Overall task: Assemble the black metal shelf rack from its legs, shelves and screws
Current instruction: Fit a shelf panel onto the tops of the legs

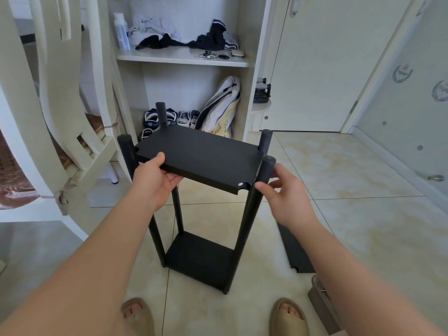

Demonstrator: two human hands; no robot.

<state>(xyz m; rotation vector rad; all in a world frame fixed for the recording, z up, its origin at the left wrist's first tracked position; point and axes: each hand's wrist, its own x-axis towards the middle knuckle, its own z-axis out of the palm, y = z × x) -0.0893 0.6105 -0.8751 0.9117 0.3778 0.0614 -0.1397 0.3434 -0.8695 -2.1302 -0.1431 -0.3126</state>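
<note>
The black rack stands upright on the tiled floor, with a bottom shelf (pixel 199 259) fixed between its black legs. A second black shelf (pixel 201 154) lies tilted between the leg tops. My left hand (pixel 155 180) grips this shelf's near edge, thumb on top and fingers beneath. My right hand (pixel 283 190) is at the near right leg (pixel 252 214), fingers curled around it just below its top. The shelf's near right corner notch with its hole (pixel 243 185) sits beside that leg. Far left leg (pixel 161 112) and far right leg (pixel 264 139) rise above the shelf.
Another black shelf panel (pixel 297 253) lies on the floor at the right, partly behind my right forearm. A cream chair (pixel 80 132) stands close on the left. An open wardrobe (pixel 184 59) with clothes and shoes is behind. My sandalled feet (pixel 138 316) are near the rack.
</note>
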